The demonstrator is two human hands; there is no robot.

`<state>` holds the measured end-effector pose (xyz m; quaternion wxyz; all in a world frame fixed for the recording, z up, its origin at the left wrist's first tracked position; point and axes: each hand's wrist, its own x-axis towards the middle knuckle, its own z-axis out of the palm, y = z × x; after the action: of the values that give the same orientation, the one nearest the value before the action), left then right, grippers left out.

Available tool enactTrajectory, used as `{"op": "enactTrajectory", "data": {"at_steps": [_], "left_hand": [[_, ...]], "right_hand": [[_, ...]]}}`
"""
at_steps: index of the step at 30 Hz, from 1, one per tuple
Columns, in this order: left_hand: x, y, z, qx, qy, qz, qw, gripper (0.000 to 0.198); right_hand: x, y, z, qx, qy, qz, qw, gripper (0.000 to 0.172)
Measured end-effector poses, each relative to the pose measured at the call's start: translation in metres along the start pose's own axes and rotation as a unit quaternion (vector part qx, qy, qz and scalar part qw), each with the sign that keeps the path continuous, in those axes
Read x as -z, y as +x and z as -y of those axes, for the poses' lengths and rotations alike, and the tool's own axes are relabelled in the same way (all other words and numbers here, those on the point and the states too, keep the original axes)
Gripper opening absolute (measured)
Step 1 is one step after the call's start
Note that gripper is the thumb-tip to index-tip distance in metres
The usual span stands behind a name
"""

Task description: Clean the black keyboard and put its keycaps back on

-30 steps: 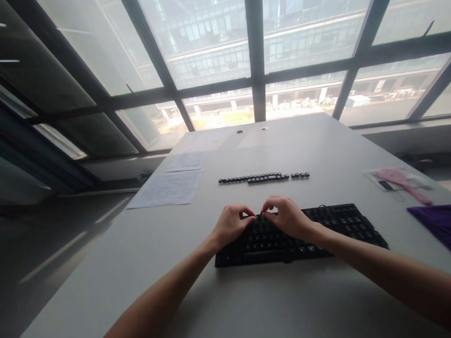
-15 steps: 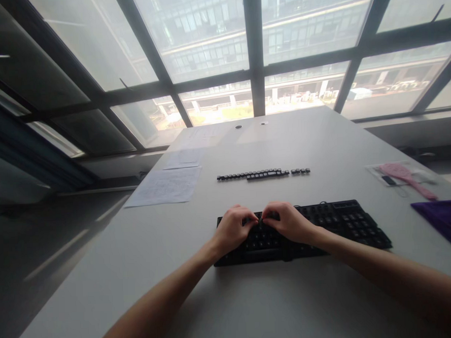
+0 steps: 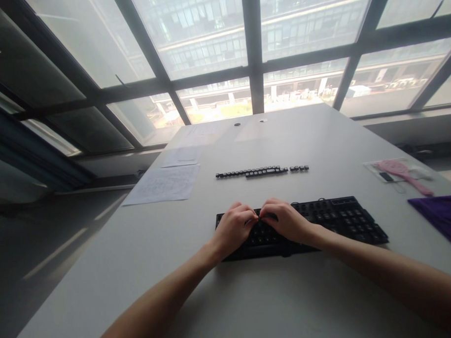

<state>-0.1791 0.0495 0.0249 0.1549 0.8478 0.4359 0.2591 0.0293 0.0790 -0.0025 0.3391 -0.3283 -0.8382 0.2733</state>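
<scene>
A black keyboard (image 3: pixel 347 221) lies flat on the white table, with many of its keys hidden under my hands and forearms. My left hand (image 3: pixel 235 225) is over the keyboard's left half, thumb and forefinger pinched together. Facing it, my right hand (image 3: pixel 282 219) pinches almost at the same spot, the fingertips of both nearly meeting above the keys. Whatever they grip there is too small and dark to make out. Beyond the keyboard, loose black keycaps (image 3: pixel 266 172) stand lined up in rows, with a short separate group (image 3: pixel 298 168) at their right end.
Printed sheets of paper (image 3: pixel 163 185) lie on the left of the table (image 3: pixel 171 299). At the right are a pink hairbrush-shaped thing (image 3: pixel 399 170) on a clear bag and a purple cloth (image 3: pixel 441 215). Large windows (image 3: pixel 206 31) rise behind the table's far edge.
My fingertips have drawn slightly closer together over the same part of the keyboard. The whole view has shifted a little; the keycap rows keep their arrangement.
</scene>
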Motion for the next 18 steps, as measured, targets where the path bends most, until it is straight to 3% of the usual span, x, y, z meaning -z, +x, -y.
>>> {"op": "enactTrajectory", "data": {"at_steps": [18], "left_hand": [[-0.011,-0.008,-0.004,-0.029,0.078,-0.013,0.996,0.029]], "right_hand": [[-0.004,-0.007,0.002,0.064,-0.068,0.022,0.995,0.023]]}}
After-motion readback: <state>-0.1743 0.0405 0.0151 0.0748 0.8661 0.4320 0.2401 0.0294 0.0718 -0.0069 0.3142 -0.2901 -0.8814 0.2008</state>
